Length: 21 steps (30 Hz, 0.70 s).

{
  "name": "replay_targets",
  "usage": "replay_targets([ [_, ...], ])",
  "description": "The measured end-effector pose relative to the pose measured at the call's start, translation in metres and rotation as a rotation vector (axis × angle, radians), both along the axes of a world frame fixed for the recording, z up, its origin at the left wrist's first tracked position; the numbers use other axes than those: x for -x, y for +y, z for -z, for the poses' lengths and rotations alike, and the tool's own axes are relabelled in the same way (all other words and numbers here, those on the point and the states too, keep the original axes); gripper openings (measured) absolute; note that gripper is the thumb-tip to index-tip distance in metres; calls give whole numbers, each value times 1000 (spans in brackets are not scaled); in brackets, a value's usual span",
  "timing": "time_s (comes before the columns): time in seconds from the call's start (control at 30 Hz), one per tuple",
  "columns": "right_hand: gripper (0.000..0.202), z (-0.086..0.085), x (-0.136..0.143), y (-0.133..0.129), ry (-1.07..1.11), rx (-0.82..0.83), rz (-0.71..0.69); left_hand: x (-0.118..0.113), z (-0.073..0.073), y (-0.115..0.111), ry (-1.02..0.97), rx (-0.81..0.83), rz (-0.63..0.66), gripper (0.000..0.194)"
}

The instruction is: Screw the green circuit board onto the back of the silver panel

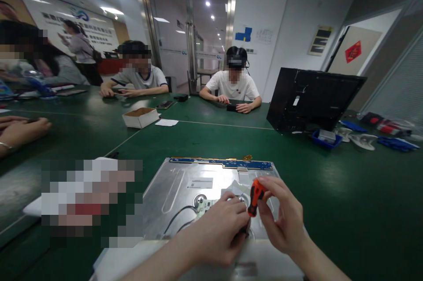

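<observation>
Leftmost on the metal panel (172,188), dark cables (176,217) running to a pale circuit board (205,206); along the far edge, beyond the grip, a narrow blue circuit strip (205,164). Panel laid flat, presumably for easy reach with both hands. Over the board, the left hand (223,228), fingers curled downward, perhaps to steady something; underside hidden, so cannot tell about any hold there. Just right of those fingers, an orange-and-black screwdriver (255,197), pinched near its top by thumb and fingertips of the right hand (284,217), with no slack around the handle; tilted lower end toward the left hand, likely for fine control, shaft not made out. Beneath, a smooth green tabletop (357,201) with pale seams. Far left of the grip, another person's hand (28,133); ahead and left, a seated co-worker (143,80), a lidless white box (140,121) and glass doors (172,29); nearly straight ahead, a co-worker in white (239,84); ahead and right, a large black screen housing (313,100), slanted, with a blue tray (325,143) near its foot.
</observation>
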State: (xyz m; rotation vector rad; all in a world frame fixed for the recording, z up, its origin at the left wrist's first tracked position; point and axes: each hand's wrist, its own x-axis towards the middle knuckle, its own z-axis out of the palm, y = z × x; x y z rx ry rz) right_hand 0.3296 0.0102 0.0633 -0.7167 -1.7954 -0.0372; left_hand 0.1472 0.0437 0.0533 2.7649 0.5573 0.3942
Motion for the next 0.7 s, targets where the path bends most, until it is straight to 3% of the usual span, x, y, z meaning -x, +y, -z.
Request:
replay_targets([
  [0.23, 47, 8, -1, 3, 100, 7, 51, 0, 1, 0, 1, 26, 9, 10],
  [0.43, 42, 2, 2, 4, 67, -53, 82, 1, 1, 0, 15, 35, 10, 14],
  [0.7, 41, 3, -2, 1, 57, 53, 83, 0, 1, 0, -8, 38, -2, 9],
])
